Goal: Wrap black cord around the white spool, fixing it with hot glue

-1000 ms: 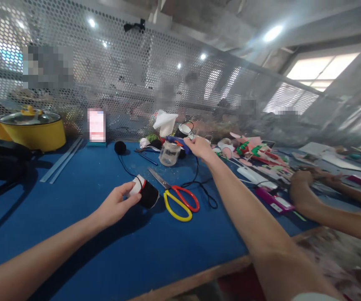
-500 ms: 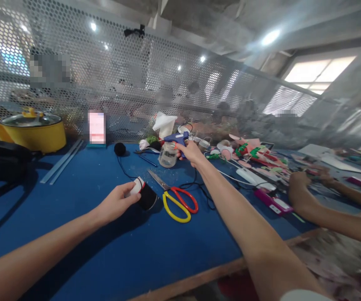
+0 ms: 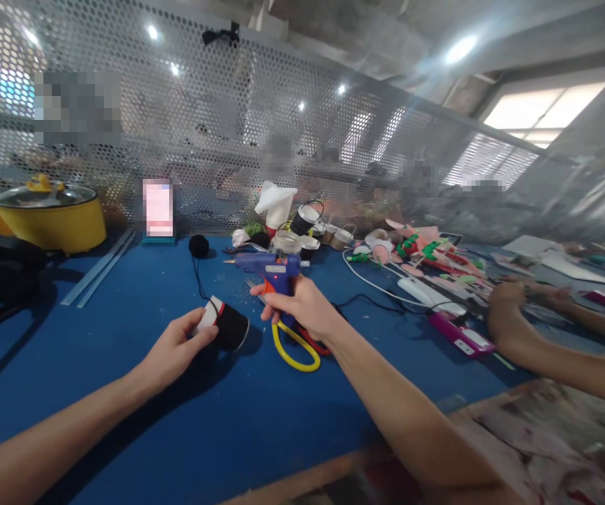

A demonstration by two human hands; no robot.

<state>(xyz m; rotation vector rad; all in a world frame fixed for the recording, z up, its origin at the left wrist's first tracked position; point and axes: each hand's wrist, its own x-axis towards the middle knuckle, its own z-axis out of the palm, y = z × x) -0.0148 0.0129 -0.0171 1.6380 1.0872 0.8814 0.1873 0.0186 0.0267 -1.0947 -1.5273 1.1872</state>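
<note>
A small paper cup (image 3: 232, 328), mostly wrapped in black yarn with a white part and a red line showing, lies tilted in my left hand (image 3: 179, 340), pinched at its white end. A black strand runs from it up to a ball of black yarn (image 3: 198, 245). My right hand (image 3: 302, 308) grips a blue hot glue gun (image 3: 260, 264) by its handle, the nozzle pointing left above the table. Beneath that hand lie scissors (image 3: 296, 356) with yellow and red handles, partly covered. A glass jar (image 3: 286, 242) stands behind the glue gun.
On the left are a yellow electric pot (image 3: 50, 221), clear glue sticks (image 3: 99, 270) and a lit phone (image 3: 159, 208). Small yarn-wrapped cups (image 3: 305, 219) stand at the back. To the right are felt pieces (image 3: 428, 245), a purple power strip (image 3: 460, 334) and a co-worker's hands (image 3: 510, 301).
My right hand has lifted the glue gun away from the jar and drawn it nearer, above the scissors. My left hand, still holding the cup, has shifted slightly left in view.
</note>
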